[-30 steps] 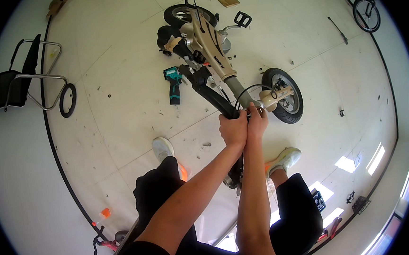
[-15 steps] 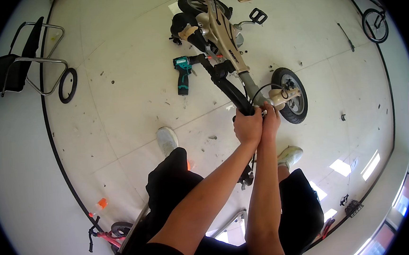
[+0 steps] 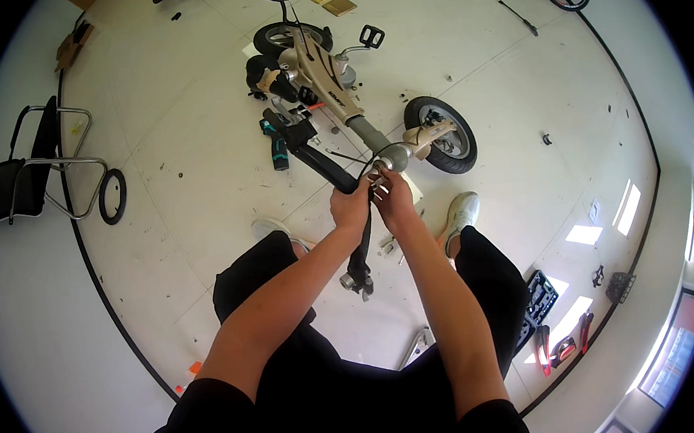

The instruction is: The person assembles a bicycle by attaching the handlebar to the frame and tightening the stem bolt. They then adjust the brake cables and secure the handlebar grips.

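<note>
A beige folding-style bicycle [image 3: 324,80] lies on its side on the floor in front of me, its front wheel [image 3: 441,135] to the right and its rear wheel [image 3: 290,37] farther off. My left hand [image 3: 351,210] is closed round a black handlebar [image 3: 321,167], next to the bicycle's grey head end [image 3: 394,158]. Just right of it, the bent fingers of my right hand [image 3: 395,199] pinch a small silver fitting [image 3: 377,180] below that end. A dark cable passes over the fitting. The handlebar's other end [image 3: 359,282] hangs toward me between my knees.
A teal-and-black cordless drill [image 3: 277,147] lies left of the bicycle. Near my right leg are an open tool case [image 3: 540,298] and red-handled tools [image 3: 543,349]. A black chair [image 3: 36,162] and a loose tire [image 3: 112,196] stand at the left wall. Small parts litter the floor.
My hands, pressed together before, are now slightly apart, with the right fingers at the silver fitting. The view has shifted, bringing the tool case into sight. The handlebar's near end shows more.
</note>
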A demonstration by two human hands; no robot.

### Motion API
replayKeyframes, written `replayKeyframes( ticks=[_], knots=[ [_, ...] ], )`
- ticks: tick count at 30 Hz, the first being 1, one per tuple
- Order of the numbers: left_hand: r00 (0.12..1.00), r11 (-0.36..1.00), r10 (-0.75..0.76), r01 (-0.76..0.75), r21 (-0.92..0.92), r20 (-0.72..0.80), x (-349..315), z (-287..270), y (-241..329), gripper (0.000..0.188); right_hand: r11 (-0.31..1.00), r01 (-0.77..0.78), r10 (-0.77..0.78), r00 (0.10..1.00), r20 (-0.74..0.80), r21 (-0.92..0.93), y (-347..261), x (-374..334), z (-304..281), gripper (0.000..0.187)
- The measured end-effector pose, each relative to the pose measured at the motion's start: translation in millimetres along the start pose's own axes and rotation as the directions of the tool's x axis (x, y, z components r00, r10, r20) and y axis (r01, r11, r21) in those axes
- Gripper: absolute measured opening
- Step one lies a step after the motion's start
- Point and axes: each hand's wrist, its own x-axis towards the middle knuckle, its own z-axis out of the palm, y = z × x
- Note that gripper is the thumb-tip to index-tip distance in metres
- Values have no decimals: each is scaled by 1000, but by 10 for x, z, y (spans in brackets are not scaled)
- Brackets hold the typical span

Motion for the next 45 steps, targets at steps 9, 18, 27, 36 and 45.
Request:
replayKeyframes(
  ticks=[9,18,27,36,45],
  knots=[
    [982,992,-39,59,-107,185,-105,-164,-5,25,680,60,-53,998,32,-731,-443,-460,-154,42],
    [967,986,166,-163,-35,192,-229,-9,-164,27,-136,352,-392,839,377,-926,-1404,-647,-178,30],
    [946,975,220,-211,-65,237,8,407,-294,27,-247,248,-199,933,299,-937,-1569,-661,-429,24],
    [963,976,213,-216,-6,166,102,501,-369,25,-173,165,-202,959,199,-971,-1665,-525,-759,23],
    [973,998,19,-32,52,229,47,516,-132,21,492,384,-530,844,81,-781,-627,461,-812,20]
  ],
)
